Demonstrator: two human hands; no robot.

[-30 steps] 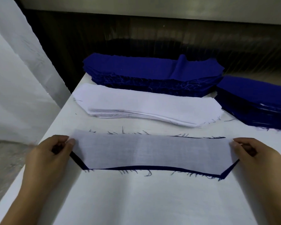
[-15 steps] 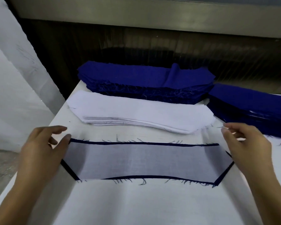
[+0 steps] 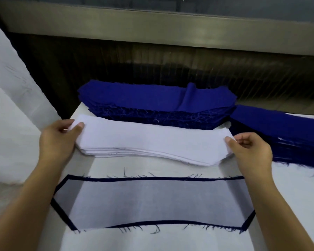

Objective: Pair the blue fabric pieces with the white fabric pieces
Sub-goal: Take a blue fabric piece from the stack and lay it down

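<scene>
The white stack (image 3: pixel 152 142) lies across the middle of the tabletop (image 3: pixel 170 240), and both hands are on it, well apart. The left hand (image 3: pixel 58 140) pinches its left end with the thumb on top and the fingers curled at the edge, and the right hand (image 3: pixel 250 151) pinches the right end the same way. Whether they have only the top sheet or several cannot be told. Nearer the person lies a finished pair (image 3: pixel 152 201), a white piece flat on a blue piece whose dark frayed border shows all round it. Just behind the white stack sits the blue stack (image 3: pixel 143 98), with a second blue pile (image 3: pixel 279 127) to its right. The step in hand looks like the start of a new pair, taking a fresh white piece. The next move probably calls for peeling off one sheet alone, since thin sheets cling together, and keeping it taut between the hands. It also needs a blue piece to go with it. A white sheet (image 3: pixel 7 124) hangs at the left, and a metal ledge (image 3: pixel 152 24) runs along the back. A second ago the hands held the ends of the white piece of the near pair. Half a second ago they were letting go beside it, and now they are further out at the white stack, while the pair lies flat and untouched.
</scene>
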